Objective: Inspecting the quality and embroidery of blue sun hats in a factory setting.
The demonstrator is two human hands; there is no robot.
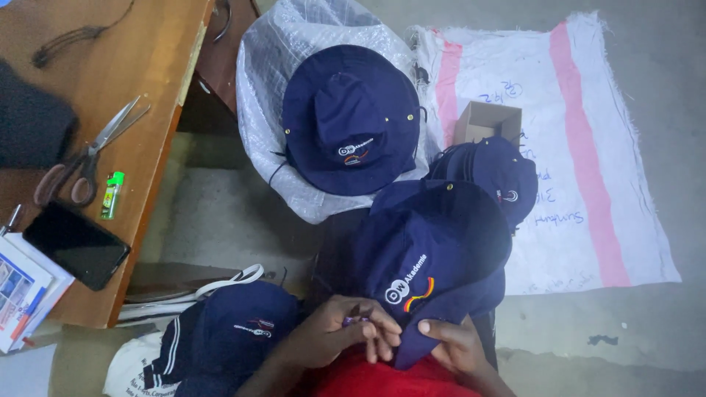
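- Navy hat [434, 254] is lying across the person's lap at the bottom middle of the view, its brim turned toward the body, a white, red and yellow logo showing on the crown.
- Left hand [346, 334] is curling its fingers closed against the brim's edge, pinching something small; what it is cannot be told.
- Right hand [456, 342] is gripping the brim from below, thumb lying on top.
- Beyond the navy hat, a second hat [349, 117] is sitting on a clear plastic bag [272, 88].
- To the right of the navy hat, a small open brown cardboard box [487, 121] is standing on a white woven sack [588, 147] with pink stripes and blue handwriting.
- To its left, a green lighter [112, 195] and scissors [88, 158] are lying on a wooden table [147, 59].
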